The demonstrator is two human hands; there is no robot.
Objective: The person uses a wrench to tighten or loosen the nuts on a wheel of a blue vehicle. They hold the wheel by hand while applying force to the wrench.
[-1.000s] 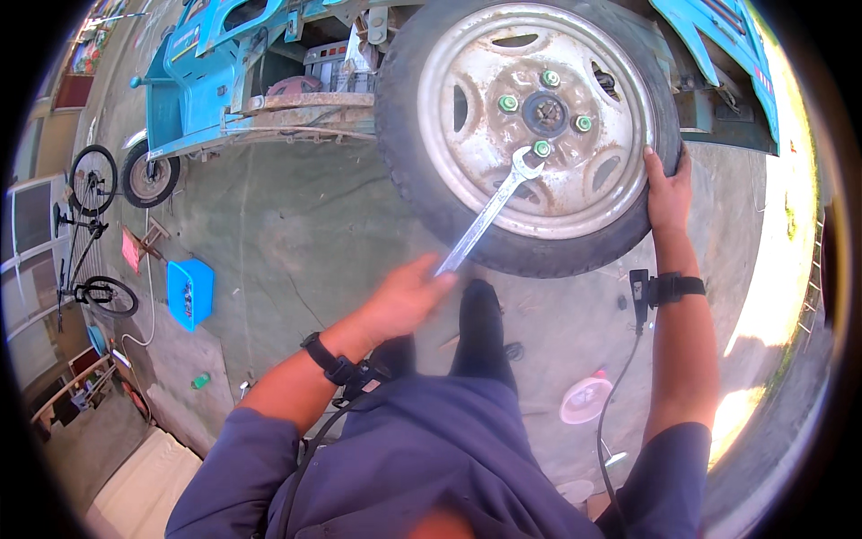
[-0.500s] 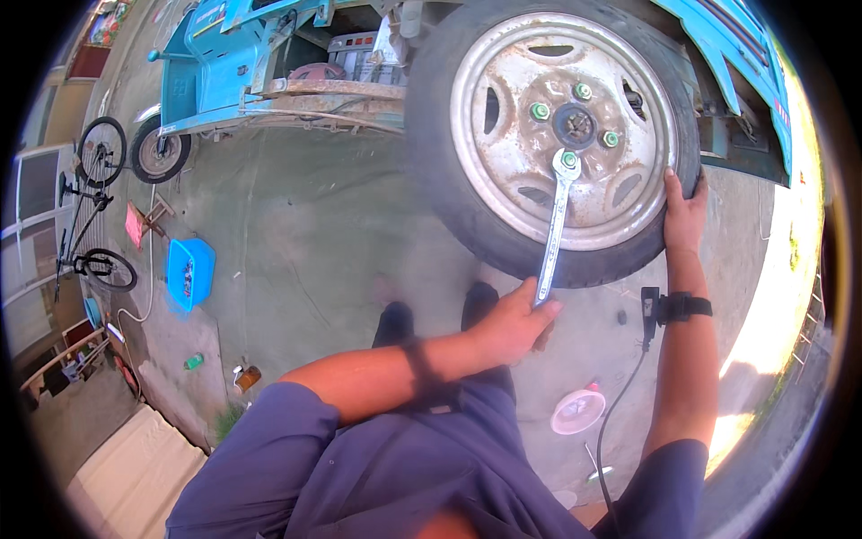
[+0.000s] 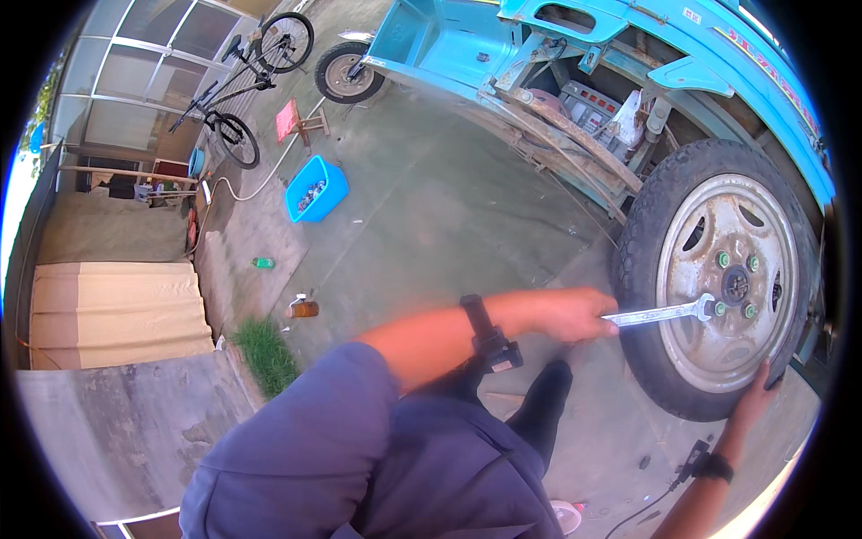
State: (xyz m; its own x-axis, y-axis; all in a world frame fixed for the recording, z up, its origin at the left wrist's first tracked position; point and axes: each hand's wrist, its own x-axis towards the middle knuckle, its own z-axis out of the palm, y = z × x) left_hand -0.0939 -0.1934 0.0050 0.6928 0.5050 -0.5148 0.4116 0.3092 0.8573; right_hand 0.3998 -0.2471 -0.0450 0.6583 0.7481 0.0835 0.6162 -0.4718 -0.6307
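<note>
My left hand (image 3: 579,314) is closed around the handle end of a silver wrench (image 3: 660,315). The wrench lies nearly level, its open jaw at a greenish wheel nut (image 3: 719,307) on the lower left of the hub (image 3: 735,285). Several such nuts ring the hub. They sit on a rusty, silver-painted steel wheel rim (image 3: 675,269) inside a black tyre (image 3: 642,234). Down at the tyre's lower right, my right hand (image 3: 752,400) grips its edge, thumb toward the sidewall; the other fingers are partly hidden.
A blue cargo vehicle (image 3: 440,49) with an open frame stands behind the wheel. Farther left are a bicycle (image 3: 238,94), a red-topped stool (image 3: 287,119), a blue tub (image 3: 328,193) of small parts, a green bottle (image 3: 262,263), a brown bottle (image 3: 305,309) and a grass clump (image 3: 265,350).
The view has turned left, so the wheel appears farther right. My left hand has swung the wrench handle from pointing down to pointing left, jaw still at the nut. My right hand stays on the tyre.
</note>
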